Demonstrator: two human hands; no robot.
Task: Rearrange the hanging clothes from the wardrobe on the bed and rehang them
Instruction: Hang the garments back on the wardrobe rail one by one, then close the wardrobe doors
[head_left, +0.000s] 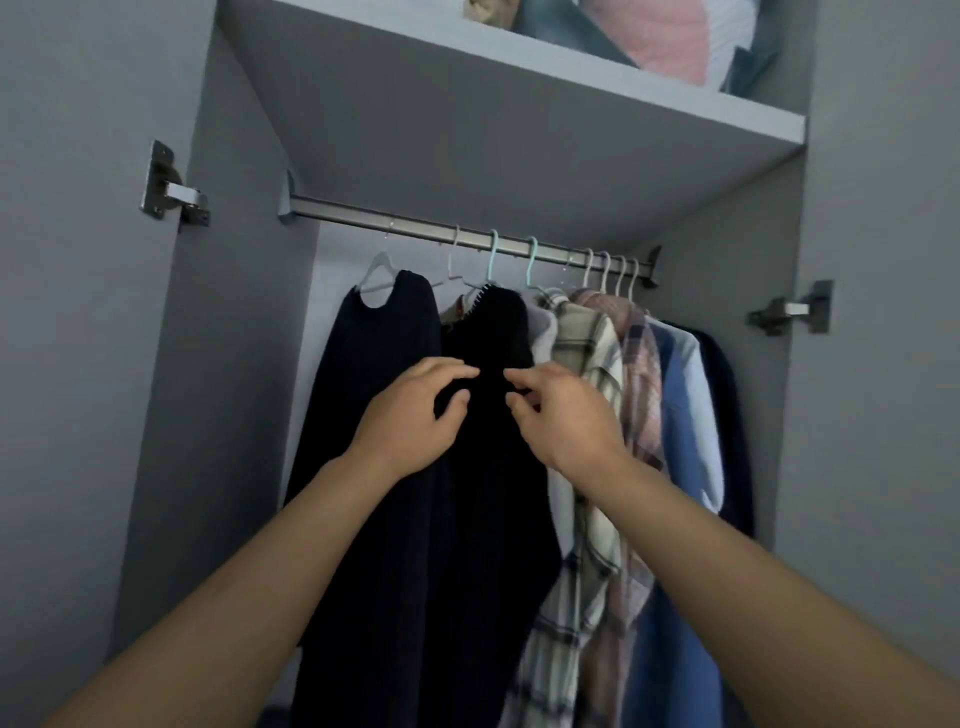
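- Both hands are raised to the black knit garment (488, 415), which hangs on a teal hanger (492, 260) from the wardrobe rail (415, 228).
- The left hand (415, 415) has fingers curled, pinching the fabric; the right hand (556, 415) pinches it likewise. Probable purpose: straightening the garment or gathering it for removal.
- Neighbouring items: navy sweater (363, 389) left, plaid shirt (587, 374) right.
- Enclosure: grey wardrobe, doors open; upper shelf (571, 98) holds folded textiles. The bed is not in view.

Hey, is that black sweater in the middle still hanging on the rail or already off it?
Hanging: the black sweater hangs from a light blue hanger hooked over the rail. Both hands touch its front.
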